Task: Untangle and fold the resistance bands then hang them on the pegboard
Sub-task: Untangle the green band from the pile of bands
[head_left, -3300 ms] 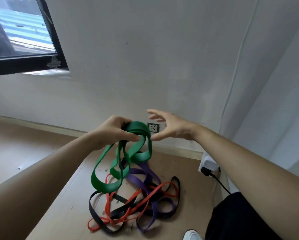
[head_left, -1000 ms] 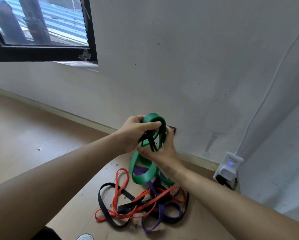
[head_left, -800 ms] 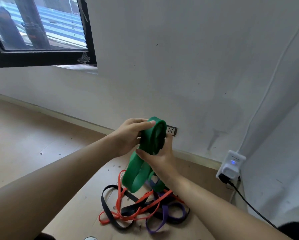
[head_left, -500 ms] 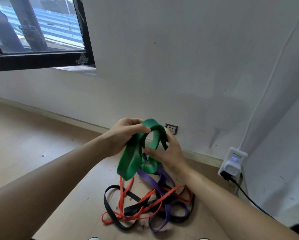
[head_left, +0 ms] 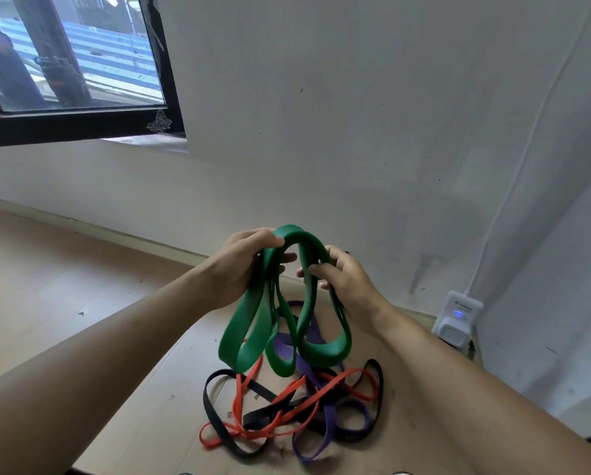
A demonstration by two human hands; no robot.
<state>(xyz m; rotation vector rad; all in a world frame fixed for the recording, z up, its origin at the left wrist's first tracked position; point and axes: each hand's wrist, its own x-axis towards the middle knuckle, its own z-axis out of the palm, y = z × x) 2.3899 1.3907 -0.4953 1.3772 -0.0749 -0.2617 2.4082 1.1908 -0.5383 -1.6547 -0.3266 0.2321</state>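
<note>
Solid green resistance band (head_left: 253,323), orange band (head_left: 280,395), black band (head_left: 215,419), purple band (head_left: 328,419), pale tan floor (head_left: 47,286), off-white wall (head_left: 338,114), black window frame (head_left: 81,126), white adapter (head_left: 456,320) with blue light

Four resistance bands: one green band (head_left: 287,323) (held up), one orange (head_left: 287,394), one black (head_left: 218,426), one purple (head_left: 330,419); two hands

Window (head_left: 74,63) upper left — white plug-in device (head_left: 456,318) right.

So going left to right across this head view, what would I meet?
window → left hand → green band held up between both hands → right hand → white plug-in box with a blue light, low on the wall.
</note>
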